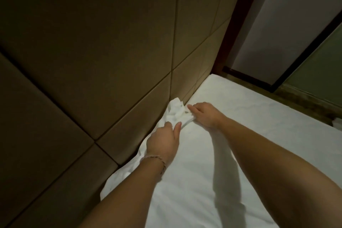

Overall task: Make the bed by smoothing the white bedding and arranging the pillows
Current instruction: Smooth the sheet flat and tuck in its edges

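Note:
A white sheet (231, 135) covers the mattress, flat over most of the bed. Along the head edge it is bunched into a crumpled ridge (174, 110) against the padded headboard (111, 52). My left hand (163, 140), with a thin bracelet at the wrist, grips the bunched fabric beside the headboard. My right hand (202, 114) pinches the same bunch a little further along, fingers curled round the cloth. No pillows are in view.
The brown panelled headboard rises at the left. Beyond the bed's far side runs a dark floor strip (296, 98), a white wall (277, 24) with dark trim, and a greenish glass panel (322, 72).

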